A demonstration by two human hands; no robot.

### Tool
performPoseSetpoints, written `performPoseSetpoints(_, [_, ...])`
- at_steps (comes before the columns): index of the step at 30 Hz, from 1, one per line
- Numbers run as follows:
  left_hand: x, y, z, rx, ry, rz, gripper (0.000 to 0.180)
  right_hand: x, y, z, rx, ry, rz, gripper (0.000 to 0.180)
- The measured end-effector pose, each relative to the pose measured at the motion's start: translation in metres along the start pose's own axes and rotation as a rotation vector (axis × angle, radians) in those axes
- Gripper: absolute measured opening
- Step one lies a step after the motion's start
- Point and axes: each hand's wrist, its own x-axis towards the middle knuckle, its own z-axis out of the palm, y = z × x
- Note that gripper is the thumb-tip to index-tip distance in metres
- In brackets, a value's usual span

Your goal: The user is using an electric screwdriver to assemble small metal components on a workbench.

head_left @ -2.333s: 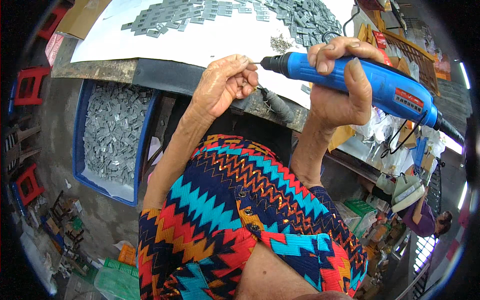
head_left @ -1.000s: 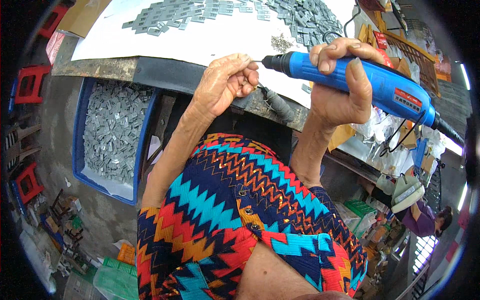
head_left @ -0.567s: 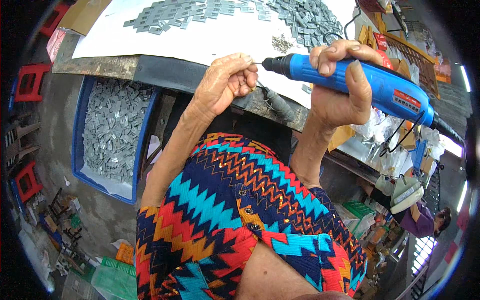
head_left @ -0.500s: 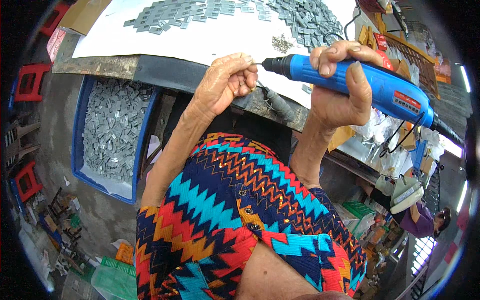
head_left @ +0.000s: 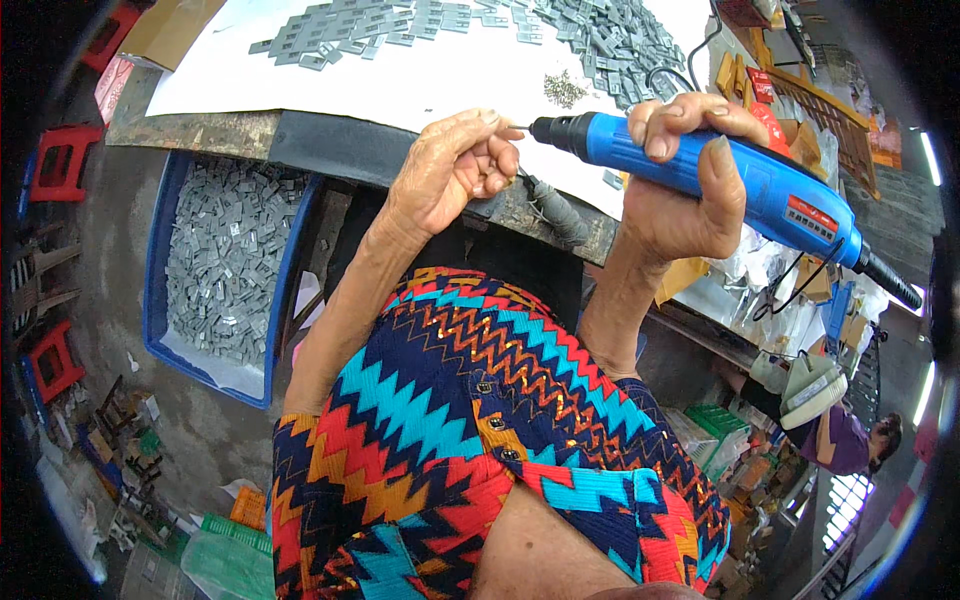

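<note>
Head cam, blue driver (head_left: 768, 198) in R hand (head_left: 682, 212), bit (head_left: 520, 127) nr L hand (head_left: 447, 168)

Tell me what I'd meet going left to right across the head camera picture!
Red stools → blue bin → left hand → heap of tiny bits → right hand → purple shirt. The blue power tool stretches across the last three, so I left it out.

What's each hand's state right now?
Left hand: closed in a pinch at the driver bit; anything held is hidden.
Right hand: closed, holding the blue electric screwdriver.
</note>
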Motion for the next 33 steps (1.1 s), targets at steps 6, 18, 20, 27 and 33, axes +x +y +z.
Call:
performPoseSetpoints(6, [-0.0024,0.0003,0.0047,-0.044,-0.006,-0.008,0.025,0.0,-0.0014,-0.0011,0.012,-0.021,-0.009,0.026])
performPoseSetpoints(18, [0.0001,-0.0038,-0.0018,-0.053,0.004,-0.008,0.019,-0.0018,0.0015,-0.0012,-0.007,-0.02,0.001,0.027])
performPoseSetpoints(20, [-0.0008,-0.0026,0.0005,-0.048,-0.002,-0.007,0.019,-0.0014,-0.0011,-0.0008,0.0,-0.02,-0.001,0.027])
performPoseSetpoints(27, [0.0005,-0.0044,0.0007,-0.051,-0.012,-0.013,0.017,-0.0016,-0.0022,-0.0013,-0.013,-0.038,0.0,0.027])
performPoseSetpoints(33, [-0.0003,-0.0056,-0.0017,-0.027,-0.015,0.001,0.015,-0.0034,-0.0008,0.001,-0.018,-0.058,0.0,0.028])
